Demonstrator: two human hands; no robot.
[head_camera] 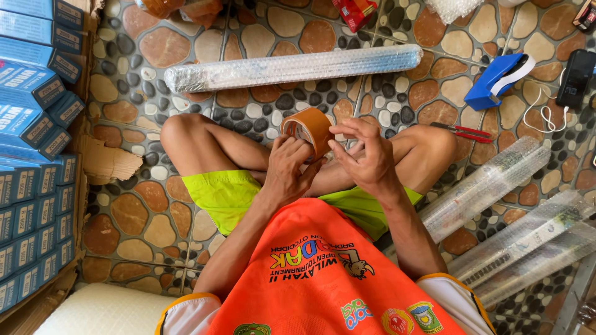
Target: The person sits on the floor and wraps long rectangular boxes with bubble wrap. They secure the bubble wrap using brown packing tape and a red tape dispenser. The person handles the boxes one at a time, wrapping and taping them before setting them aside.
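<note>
**Inspector:** Begin with the largest items.

**Assistant:** The pebble-pattern floor carries everything. Stacked blue boxes fill an open carton along the left edge. One long bubble-wrapped tube lies across the floor beyond the person's knees. Three more wrapped tubes lie side by side at the person's right.

**Inspector:** Smaller items?

**Assistant:** A blue tape dispenser sits near the far end of the lone tube, a black phone with a white cable just beside it. Red-handled scissors lie by the right knee.

**Inspector:** The hands?

**Assistant:** The brown tape roll is held above the crossed legs. The left hand has its fingers clamped on the roll from below. The right hand touches the roll's rim, fingers partly spread, thumb and forefinger close together at the tape surface.

**Inspector:** Progress, in your judgement?

**Assistant:** Four tubes appear wrapped already. Whether they are taped shut cannot be told. No loose tape end shows on the roll; I judge the person is searching for it, so taping remains.
</note>
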